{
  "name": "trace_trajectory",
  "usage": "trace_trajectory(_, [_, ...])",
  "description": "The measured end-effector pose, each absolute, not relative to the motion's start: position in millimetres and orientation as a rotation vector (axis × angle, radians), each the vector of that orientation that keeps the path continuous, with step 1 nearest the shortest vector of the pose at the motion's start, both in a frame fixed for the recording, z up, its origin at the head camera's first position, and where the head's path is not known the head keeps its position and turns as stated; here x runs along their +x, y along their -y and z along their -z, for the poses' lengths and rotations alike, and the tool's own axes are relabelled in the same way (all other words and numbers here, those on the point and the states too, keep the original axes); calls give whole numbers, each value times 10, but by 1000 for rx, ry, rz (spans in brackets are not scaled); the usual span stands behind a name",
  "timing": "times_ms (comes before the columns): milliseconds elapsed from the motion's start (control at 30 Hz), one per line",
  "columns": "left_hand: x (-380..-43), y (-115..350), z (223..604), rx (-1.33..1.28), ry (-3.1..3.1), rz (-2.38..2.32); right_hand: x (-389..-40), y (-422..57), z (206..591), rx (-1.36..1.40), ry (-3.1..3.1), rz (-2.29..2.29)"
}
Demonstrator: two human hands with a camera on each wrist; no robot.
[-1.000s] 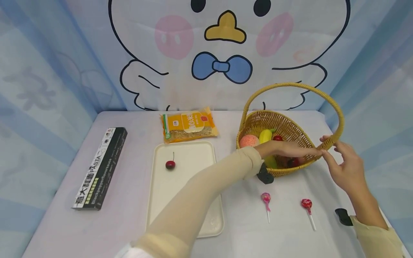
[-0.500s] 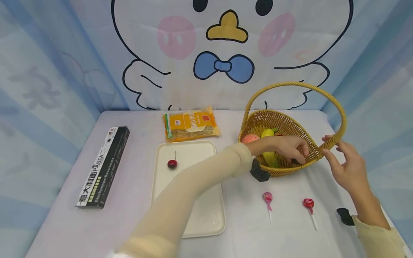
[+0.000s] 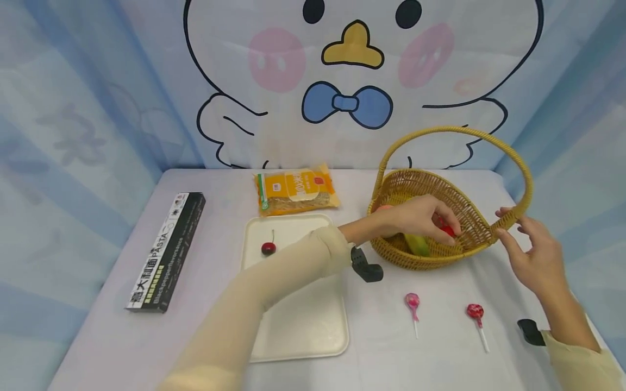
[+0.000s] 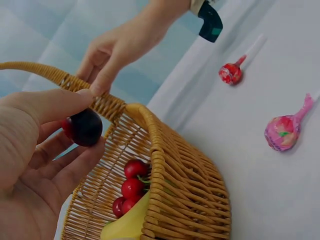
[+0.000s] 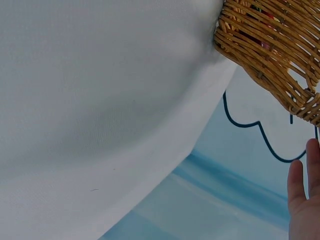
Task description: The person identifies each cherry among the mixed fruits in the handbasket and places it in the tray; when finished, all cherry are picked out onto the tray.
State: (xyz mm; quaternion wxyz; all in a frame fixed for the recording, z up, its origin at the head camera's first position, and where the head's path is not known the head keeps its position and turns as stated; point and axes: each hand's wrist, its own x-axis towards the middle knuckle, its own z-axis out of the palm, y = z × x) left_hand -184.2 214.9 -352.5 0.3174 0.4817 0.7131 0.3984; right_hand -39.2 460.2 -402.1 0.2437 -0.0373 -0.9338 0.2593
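Note:
My left hand (image 3: 415, 217) is over the wicker basket (image 3: 430, 182). In the left wrist view its thumb and fingers pinch a dark red cherry (image 4: 85, 128) above the basket's rim. My right hand (image 3: 535, 255) grips the foot of the basket's handle (image 3: 525, 201), thumb on the near side. Inside the basket lie a banana (image 4: 127, 222) and several red cherries (image 4: 132, 187). A pinkish-orange round fruit (image 3: 384, 207) is mostly hidden behind the left hand. Only part of the right hand shows in its own wrist view, below the basket's tip.
A cream tray (image 3: 303, 342) with one stemmed cherry (image 3: 268, 248) is left of the basket, partly under the left sleeve. Behind it lies an orange grain bag (image 3: 295, 191). A pasta box (image 3: 168, 252) is at left. Pink (image 3: 412, 300) and red lollipops (image 3: 475, 311) lie in front.
My left hand has drawn back leftward from the basket's right end, its fingers now curled round a cherry. The right hand keeps its grip on the handle. The head view has shifted slightly.

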Motion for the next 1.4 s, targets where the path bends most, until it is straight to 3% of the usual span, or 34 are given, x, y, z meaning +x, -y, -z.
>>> trace_trajectory(300, [-1781, -1933, 3434, 1448, -1933, -1030, -387, -4620, 4017, -120, 2557, -713])
trace_trajectory(667, [-1705, -1561, 3355, 1480, -1968, -1085, -419, -4543, 4031, -206, 2604, -635])
trace_trajectory(1400, [-1771, -436, 3433, 1233, -1975, -1450, -424, -4495, 3991, -294, 2667, -597])
